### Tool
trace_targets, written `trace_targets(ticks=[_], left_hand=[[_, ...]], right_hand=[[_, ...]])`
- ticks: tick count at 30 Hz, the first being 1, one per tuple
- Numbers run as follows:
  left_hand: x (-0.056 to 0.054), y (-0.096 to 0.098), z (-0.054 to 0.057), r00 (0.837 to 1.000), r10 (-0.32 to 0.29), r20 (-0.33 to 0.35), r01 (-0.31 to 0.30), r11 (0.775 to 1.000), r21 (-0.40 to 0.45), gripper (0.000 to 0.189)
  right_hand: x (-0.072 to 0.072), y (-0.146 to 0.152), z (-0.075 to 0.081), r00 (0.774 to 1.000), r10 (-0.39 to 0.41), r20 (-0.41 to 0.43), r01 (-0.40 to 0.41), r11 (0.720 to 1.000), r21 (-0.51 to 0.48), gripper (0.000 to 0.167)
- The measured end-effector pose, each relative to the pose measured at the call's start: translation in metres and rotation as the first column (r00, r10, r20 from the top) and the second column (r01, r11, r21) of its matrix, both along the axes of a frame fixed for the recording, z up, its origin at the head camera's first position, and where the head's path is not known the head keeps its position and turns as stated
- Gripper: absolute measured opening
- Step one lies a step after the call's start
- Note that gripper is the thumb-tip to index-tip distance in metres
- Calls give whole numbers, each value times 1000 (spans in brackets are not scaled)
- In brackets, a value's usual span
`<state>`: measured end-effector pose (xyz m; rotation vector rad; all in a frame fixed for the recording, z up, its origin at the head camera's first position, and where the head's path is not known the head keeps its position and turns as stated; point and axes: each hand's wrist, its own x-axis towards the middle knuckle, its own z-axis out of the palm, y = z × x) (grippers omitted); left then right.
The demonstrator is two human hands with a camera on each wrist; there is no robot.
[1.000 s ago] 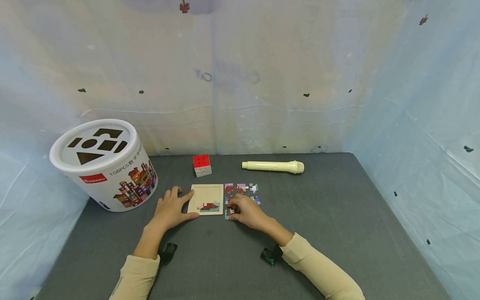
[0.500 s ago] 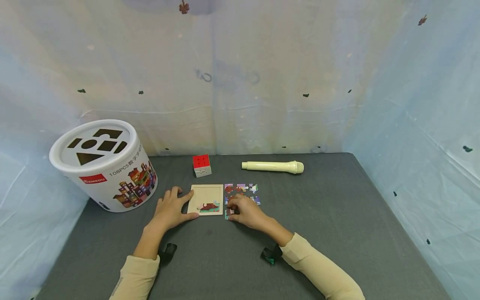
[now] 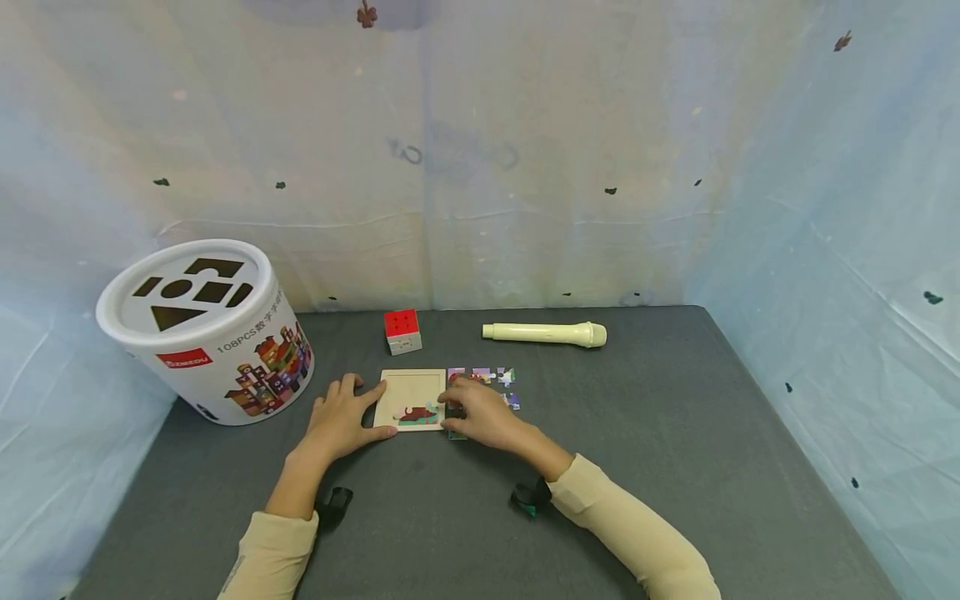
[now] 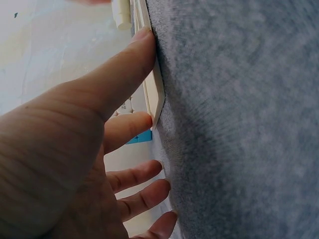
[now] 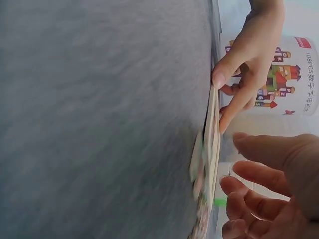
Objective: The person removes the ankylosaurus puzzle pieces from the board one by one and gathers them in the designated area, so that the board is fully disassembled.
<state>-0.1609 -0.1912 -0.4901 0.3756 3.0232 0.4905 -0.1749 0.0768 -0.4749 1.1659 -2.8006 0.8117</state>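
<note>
A wooden puzzle tray [image 3: 411,383] lies on the grey table, with joined picture pieces [image 3: 417,416] along its lower right inside. My left hand [image 3: 341,421] touches its left side and front corner, thumb and index finger spread and nearly straight; its other fingers rest splayed beyond the tray in the left wrist view. At the tray's right edge, my right hand [image 3: 483,412] hovers low with bent, relaxed fingers. In the right wrist view its thumb [image 5: 259,149] and index finger stand apart, with nothing visible between them. Loose jigsaw pieces [image 3: 506,376] lie right of the tray, partly hidden under this hand.
Behind the tray stands a red and white puzzle cube [image 3: 403,332]. A pale yellow toy microphone [image 3: 543,334] lies to its right. The large white block bucket [image 3: 225,350] stands at the left, close beyond my left hand. A draped cloth [image 3: 525,167] walls the table's back and sides.
My right hand has moved left from the loose pieces to the tray's right edge, covering some pieces there. The left hand and the tray have stayed in place.
</note>
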Motion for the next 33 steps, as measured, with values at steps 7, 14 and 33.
trace_targets(ticks=[7, 14, 33], left_hand=[[-1, 0, 0, 1000, -4, 3, 4, 1000, -15, 86], [-1, 0, -1, 1000, -5, -2, 5, 1000, -19, 87], [-1, -1, -1, 1000, -5, 0, 5, 1000, -10, 86]], right_hand=[[-4, -27, 5, 987, 46, 154, -33, 996, -82, 34], [-9, -48, 3, 986, 58, 157, -48, 997, -68, 36], [-8, -62, -3, 980, -7, 197, 9, 1000, -8, 35]])
